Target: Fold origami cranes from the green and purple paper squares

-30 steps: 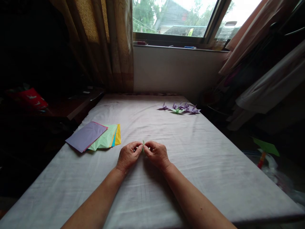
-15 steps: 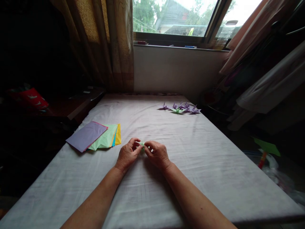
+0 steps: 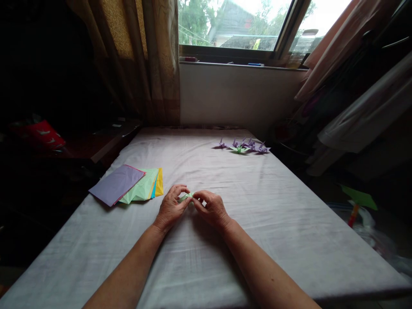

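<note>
Between my two hands, over the middle of the table, is a small folded piece of light green paper, mostly covered by fingers. My left hand pinches it from the left with thumb and fingers. From the right, my right hand pinches its edge, fingertips almost touching those of the left. At the far right of the table stand several purple paper cranes, with a green paper crane in front of them.
A fanned stack of coloured paper, purple on top, lies left of my hands on the white tablecloth. A dark side table with a red container stands at the left. Clothes hang at the right, and a green paper pinwheel-like object is below.
The green paper has turned between my fingers, and more of its flat surface shows beside my left thumb. My hands have shifted only slightly.
</note>
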Available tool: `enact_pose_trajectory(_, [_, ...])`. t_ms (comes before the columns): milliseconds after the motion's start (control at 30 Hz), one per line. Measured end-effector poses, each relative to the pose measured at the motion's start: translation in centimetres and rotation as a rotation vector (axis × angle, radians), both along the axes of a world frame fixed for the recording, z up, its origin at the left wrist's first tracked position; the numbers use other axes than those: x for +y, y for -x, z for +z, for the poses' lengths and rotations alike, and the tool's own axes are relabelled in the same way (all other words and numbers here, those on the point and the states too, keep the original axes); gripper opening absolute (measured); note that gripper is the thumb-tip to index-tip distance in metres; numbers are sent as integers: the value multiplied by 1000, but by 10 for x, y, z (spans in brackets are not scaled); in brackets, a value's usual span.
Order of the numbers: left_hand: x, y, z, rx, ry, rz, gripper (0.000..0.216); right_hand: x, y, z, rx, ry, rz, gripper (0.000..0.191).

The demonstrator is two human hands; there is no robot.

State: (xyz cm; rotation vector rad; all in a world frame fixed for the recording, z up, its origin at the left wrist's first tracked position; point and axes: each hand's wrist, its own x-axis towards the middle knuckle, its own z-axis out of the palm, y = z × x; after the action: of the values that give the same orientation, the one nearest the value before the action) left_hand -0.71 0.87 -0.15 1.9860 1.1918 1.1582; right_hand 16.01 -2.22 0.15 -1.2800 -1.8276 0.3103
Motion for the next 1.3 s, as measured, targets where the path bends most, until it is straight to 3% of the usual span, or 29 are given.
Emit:
enact_pose_trajectory(367, [-2, 2, 8, -4, 3, -129, 9, 4, -3, -2, 15, -14, 29, 16])
enact_pose_trajectory(733, [-3, -1, 9, -255, 329, -214, 26, 3, 1, 3, 148, 41, 89, 12])
enact_pose_trajectory(1000, [-3, -4, 13, -440, 460, -197, 38, 5, -1, 0, 238, 97, 81, 13])
enact_pose_trajectory(1300, [-5, -7, 15, -459, 490, -178, 40, 4, -1, 4, 128, 110, 43, 16])
